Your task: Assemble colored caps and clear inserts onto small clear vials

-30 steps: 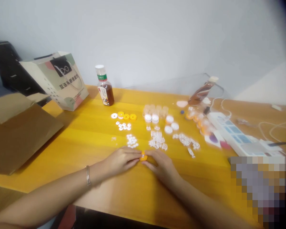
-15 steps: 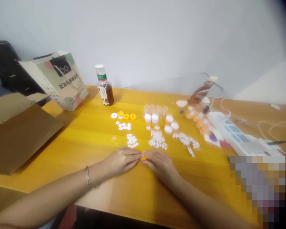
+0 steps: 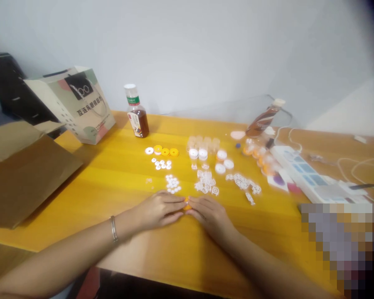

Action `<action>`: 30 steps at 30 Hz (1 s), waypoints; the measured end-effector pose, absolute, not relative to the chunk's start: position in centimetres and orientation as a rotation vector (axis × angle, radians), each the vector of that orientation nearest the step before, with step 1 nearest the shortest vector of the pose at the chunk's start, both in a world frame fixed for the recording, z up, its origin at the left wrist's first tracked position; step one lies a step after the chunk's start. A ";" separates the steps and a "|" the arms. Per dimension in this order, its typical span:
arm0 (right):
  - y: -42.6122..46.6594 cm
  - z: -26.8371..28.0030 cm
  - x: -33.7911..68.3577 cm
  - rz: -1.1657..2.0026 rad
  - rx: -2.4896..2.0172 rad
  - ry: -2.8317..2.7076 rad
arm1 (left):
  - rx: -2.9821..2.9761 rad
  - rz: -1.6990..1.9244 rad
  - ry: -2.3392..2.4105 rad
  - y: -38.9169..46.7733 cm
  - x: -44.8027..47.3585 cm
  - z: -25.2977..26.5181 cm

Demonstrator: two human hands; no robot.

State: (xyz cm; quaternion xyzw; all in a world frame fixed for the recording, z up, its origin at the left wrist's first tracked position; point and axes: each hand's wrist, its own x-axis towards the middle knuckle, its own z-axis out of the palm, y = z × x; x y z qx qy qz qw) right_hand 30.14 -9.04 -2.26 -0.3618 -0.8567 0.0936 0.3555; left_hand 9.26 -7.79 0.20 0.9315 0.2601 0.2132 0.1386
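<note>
Bag [image 3: 72, 109] bears Chinese lettering [image 3: 89, 106]; left hand [image 3: 160, 209] and right hand [image 3: 213, 214] pinch closed on orange piece [image 3: 187, 205].

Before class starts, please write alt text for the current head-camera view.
A person's left hand and right hand hold a small orange part between their fingertips at a wooden table. Beyond them lie clusters of small white parts; farther back stand an upright drink bottle and, to its left, a paper shopping bag.

Orange piece [image 3: 187, 206], small white discs [image 3: 172, 183], streaked orange-yellow table [image 3: 264, 245], brown carton [image 3: 31, 178]
</note>
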 end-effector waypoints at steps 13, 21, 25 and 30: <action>-9.1 -2.3 30.1 0.170 -0.898 -2.213 | 2.831 0.619 0.720 -7.9 9.2 -0.2; -9.1 -2.1 30.0 0.047 -0.801 -2.319 | 2.862 0.544 0.756 -8.0 9.2 0.0; -9.3 -1.6 29.9 -0.003 -0.821 -2.400 | 2.897 0.479 0.777 -8.1 9.2 0.0; -9.5 -1.3 29.8 -0.069 -0.862 -2.516 | 2.965 0.454 0.766 -8.3 9.3 0.1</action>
